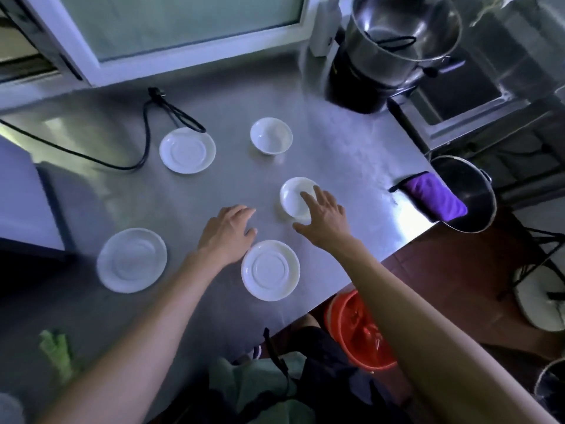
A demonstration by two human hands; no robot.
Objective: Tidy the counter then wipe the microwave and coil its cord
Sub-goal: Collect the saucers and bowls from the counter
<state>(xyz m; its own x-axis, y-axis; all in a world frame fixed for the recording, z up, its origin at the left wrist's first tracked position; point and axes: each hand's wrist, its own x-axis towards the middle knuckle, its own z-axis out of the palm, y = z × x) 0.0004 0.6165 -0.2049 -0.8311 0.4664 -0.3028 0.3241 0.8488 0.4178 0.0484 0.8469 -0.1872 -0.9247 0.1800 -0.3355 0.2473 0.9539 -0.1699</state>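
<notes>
Steel counter holds scattered saucers and bowls, which likely explains the reach. His right hand, fingers spread, touches the bowl at centre; left hand hovers loose, empty. Cord trails at ten o'clock, uncoiled.

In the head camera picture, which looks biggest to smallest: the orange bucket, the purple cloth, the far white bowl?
1. Round orange plastic bucket
2. Folded purple cloth
3. Small round white ceramic bowl
The cloth and bowl look close; the bowl sits farther away, so their order is unsure.
</notes>
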